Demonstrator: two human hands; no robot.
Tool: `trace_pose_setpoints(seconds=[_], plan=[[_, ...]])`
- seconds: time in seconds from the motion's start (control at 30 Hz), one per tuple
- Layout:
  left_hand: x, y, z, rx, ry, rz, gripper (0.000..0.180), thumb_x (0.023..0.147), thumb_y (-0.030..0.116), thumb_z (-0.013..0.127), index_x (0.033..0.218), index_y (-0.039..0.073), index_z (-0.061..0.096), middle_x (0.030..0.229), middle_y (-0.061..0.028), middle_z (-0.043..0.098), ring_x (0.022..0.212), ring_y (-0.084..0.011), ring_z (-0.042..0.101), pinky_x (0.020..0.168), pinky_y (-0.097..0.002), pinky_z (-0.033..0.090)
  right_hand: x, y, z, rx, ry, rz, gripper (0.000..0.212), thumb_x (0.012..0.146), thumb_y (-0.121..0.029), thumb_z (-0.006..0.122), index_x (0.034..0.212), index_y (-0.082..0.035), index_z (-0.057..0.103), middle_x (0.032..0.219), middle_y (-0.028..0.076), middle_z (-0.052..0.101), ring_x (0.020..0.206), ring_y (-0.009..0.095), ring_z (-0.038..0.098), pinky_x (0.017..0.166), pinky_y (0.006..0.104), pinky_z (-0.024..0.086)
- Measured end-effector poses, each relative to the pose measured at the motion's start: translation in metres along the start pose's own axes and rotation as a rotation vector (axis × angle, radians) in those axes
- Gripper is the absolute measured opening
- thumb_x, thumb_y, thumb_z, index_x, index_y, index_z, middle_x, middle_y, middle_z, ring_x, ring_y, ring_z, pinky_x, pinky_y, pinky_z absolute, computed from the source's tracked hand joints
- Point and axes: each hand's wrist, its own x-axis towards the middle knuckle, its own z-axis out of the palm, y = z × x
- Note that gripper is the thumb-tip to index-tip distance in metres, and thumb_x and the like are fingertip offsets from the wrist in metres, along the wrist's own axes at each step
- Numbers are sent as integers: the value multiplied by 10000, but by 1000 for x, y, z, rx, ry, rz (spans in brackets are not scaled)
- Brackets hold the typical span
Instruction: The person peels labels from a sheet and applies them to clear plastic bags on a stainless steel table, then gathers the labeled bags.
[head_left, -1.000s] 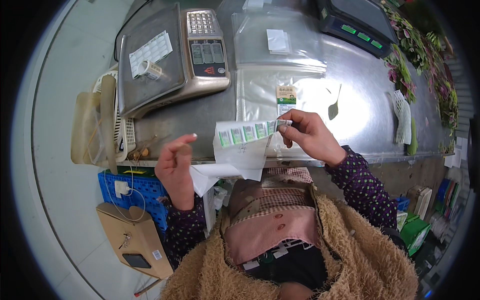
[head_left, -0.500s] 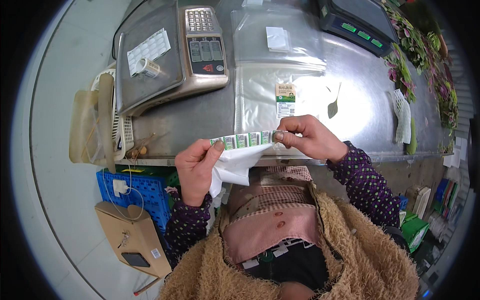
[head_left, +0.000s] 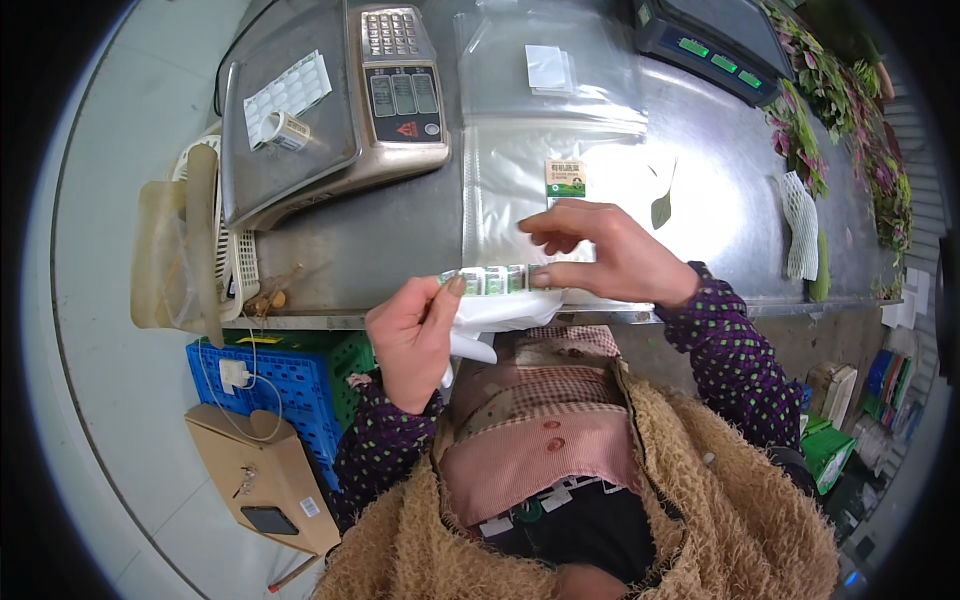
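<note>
At the grey steel counter [head_left: 330, 262], the left hand [head_left: 412, 348] pinches a green-and-white label strip [head_left: 494, 281]; the right hand [head_left: 632, 258] spreads its fingers by one end. Leftward, a cream slotted plastic basket [head_left: 243, 262], contents unclear.

Label strip [head_left: 495, 281]: print too small to read; left end hidden by the left hand [head_left: 412, 338].
Printed card [head_left: 566, 174], one o'clock: lower part hidden behind the right hand [head_left: 625, 255].
Green vegetable [head_left: 821, 272], three o'clock: partly hidden by the white net [head_left: 799, 228].
Black scale [head_left: 705, 50], one o'clock: cut off by top edge.
</note>
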Motion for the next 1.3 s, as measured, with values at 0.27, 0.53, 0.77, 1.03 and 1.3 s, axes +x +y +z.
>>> trace_pose_setpoints(seconds=[0.27, 0.53, 0.77, 1.03, 1.3], plan=[[-2, -7, 10, 11, -42, -75, 200, 902, 89, 697, 788, -42, 597, 558, 7, 455, 545, -32, 382, 479, -231, 337, 9, -14, 34, -236, 114, -65, 125, 758, -81, 735, 866, -40, 686, 810, 87, 654, 722, 278, 648, 637, 358, 519], [-3, -22, 16, 2, -34, -177, 217, 882, 100, 714, 768, -45, 601, 550, 6, 468, 542, -33, 378, 473, -244, 340, -3, -10, 44, -402, 207, -128, 124, 747, -84, 736, 852, -64, 673, 785, 61, 642, 695, 266, 647, 598, 358, 517], [0, -36, 25, -40, -121, -277, 223, 877, 91, 703, 750, -57, 594, 552, -3, 484, 551, -37, 378, 475, -251, 343, -15, 4, 33, -1, 235, 42, 107, 808, 9, 714, 897, 23, 655, 787, 95, 671, 669, 181, 653, 603, 304, 523], [22, -54, 32, 68, -414, -351, 244, 854, 147, 714, 759, -59, 623, 557, -49, 537, 529, -75, 446, 502, -283, 389, -5, 93, -7, 691, 550, 615, 163, 898, -153, 668, 893, 9, 661, 718, 52, 643, 514, 78, 547, 425, 239, 430], [26, -119, 67, 166, -527, -472, 292, 835, 183, 717, 698, -50, 609, 540, -88, 527, 517, -126, 472, 529, -340, 417, 5, 154, -11, -444, 465, 672, 498, 714, -350, 854, 955, 11, 611, 783, 192, 677, 711, 300, 670, 674, 365, 529]])
